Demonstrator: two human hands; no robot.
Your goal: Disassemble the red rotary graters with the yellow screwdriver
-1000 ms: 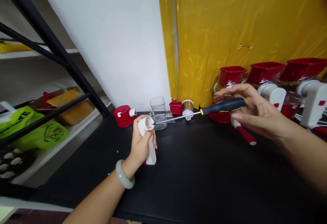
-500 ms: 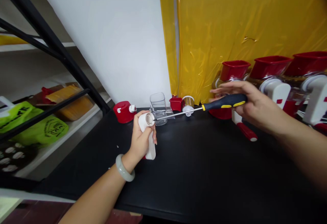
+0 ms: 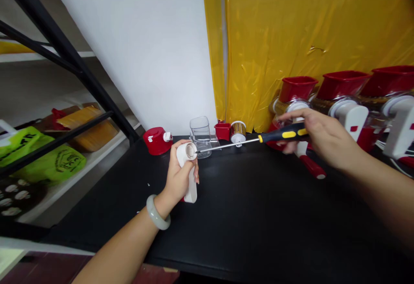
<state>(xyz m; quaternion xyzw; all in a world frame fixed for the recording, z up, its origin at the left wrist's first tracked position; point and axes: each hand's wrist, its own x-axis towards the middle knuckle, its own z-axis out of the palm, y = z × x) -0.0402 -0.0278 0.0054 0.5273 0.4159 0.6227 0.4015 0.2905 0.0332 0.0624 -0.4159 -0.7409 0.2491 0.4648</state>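
Note:
My left hand is wrapped round a white crank handle, with its round hollow end up. In my right hand is the dark blue and yellow grip of a screwdriver. Its long shaft points left, and the tip is at the rim of the hollow end. Behind the handle stand a clear plastic housing and a red round base with a white knob. A small red hopper and a metal grating drum sit to the right of the housing.
Several assembled red and white graters line the right back of the black table, one with a red-gripped crank. Yellow plastic sheeting and a white panel rise behind. A shelf rack with bags stands at left.
The fingers of my right hand have shifted on the screwdriver, and its grip is turned, showing more yellow. My left hand and the handle are nearly where they were.

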